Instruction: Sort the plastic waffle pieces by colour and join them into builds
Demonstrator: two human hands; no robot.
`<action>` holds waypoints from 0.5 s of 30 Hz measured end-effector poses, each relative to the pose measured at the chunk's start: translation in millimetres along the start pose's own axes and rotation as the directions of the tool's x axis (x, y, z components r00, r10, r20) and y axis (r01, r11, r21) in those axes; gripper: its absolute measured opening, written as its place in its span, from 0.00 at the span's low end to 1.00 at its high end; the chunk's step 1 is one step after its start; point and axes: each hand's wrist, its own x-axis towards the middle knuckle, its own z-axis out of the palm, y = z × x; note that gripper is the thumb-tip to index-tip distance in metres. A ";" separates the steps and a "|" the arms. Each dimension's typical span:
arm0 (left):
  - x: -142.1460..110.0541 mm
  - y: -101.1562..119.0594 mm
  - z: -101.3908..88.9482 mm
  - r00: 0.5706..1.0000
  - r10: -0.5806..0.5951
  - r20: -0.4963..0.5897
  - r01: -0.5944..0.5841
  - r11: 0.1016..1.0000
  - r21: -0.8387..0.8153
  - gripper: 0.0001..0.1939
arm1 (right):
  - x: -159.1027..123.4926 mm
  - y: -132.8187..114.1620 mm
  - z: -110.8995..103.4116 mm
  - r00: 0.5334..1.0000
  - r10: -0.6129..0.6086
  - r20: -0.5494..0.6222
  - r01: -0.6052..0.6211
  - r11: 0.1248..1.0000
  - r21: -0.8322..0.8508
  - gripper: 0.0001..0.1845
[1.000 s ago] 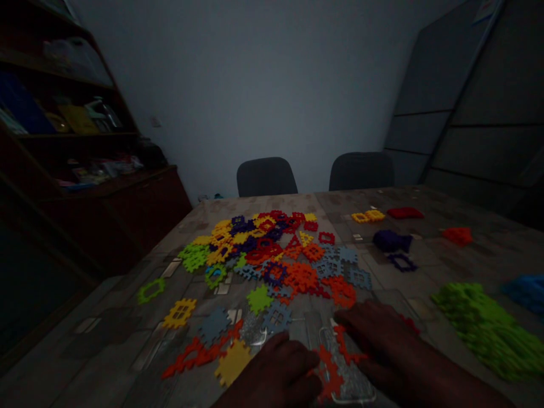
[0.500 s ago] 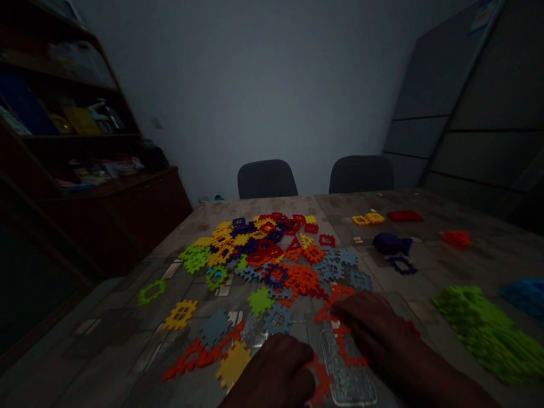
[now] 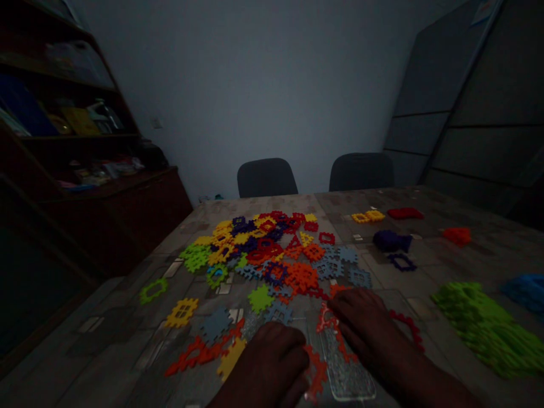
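Note:
My left hand [image 3: 274, 360] is closed, its curled fingers at the left edge of an orange toothed plastic building piece [image 3: 317, 371]; the thumb is hidden. My right hand [image 3: 363, 314] bends over an orange open-frame building piece [image 3: 325, 318], with its fingertips at that piece's right side. More orange toothed edging [image 3: 346, 345] shows below the right palm. A clear rectangular plate or lid [image 3: 346, 377] lies between the hands. Left of my left hand are a yellow piece [image 3: 230, 357], a grey piece [image 3: 216, 326] and a long orange strip [image 3: 198, 352].
A heap of mixed building pieces [image 3: 263, 241] covers the table's middle. Bright green pieces [image 3: 488, 328] are stacked at the right, near blue ones [image 3: 527, 294]. Purple [image 3: 391, 242], yellow [image 3: 368, 216] and red [image 3: 405, 213] groups lie further back. Two chairs [image 3: 267, 177] stand behind the table.
My left hand has shifted slightly up and left, and the orange piece beside it moved the same way. My right hand moved a little left; a red frame beside it now shows more.

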 end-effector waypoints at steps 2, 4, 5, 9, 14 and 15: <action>2.6 1.3 -17.4 0.995 -0.096 0.003 0.096 0.994 -0.044 0.06 | 0.4 1.1 3.3 0.999 -0.036 -0.011 0.036 0.999 -0.007 0.15; 3.8 0.6 -32.4 0.982 -0.189 0.000 0.189 0.980 -0.060 0.10 | -0.4 2.9 2.6 0.998 -0.068 -0.015 0.068 0.998 0.016 0.14; 3.6 -0.5 -38.3 0.975 -0.224 0.003 0.224 0.973 -0.062 0.11 | -1.3 3.4 0.5 0.997 -0.076 -0.019 0.077 0.996 0.035 0.14; 1.0 -5.2 -52.3 0.958 -0.287 0.006 0.287 0.954 -0.083 0.10 | -5.7 2.0 -16.3 1.000 -0.031 -0.003 0.031 0.994 0.102 0.11; 5.5 2.6 -56.9 0.978 -0.198 0.063 0.204 0.973 -0.104 0.13 | -6.8 3.7 -32.3 0.999 0.051 0.016 -0.052 0.995 0.080 0.13; 6.7 4.9 -54.3 0.985 -0.147 0.089 0.156 0.982 -0.108 0.16 | -6.5 5.5 -33.0 0.998 0.060 0.008 -0.060 0.996 0.061 0.13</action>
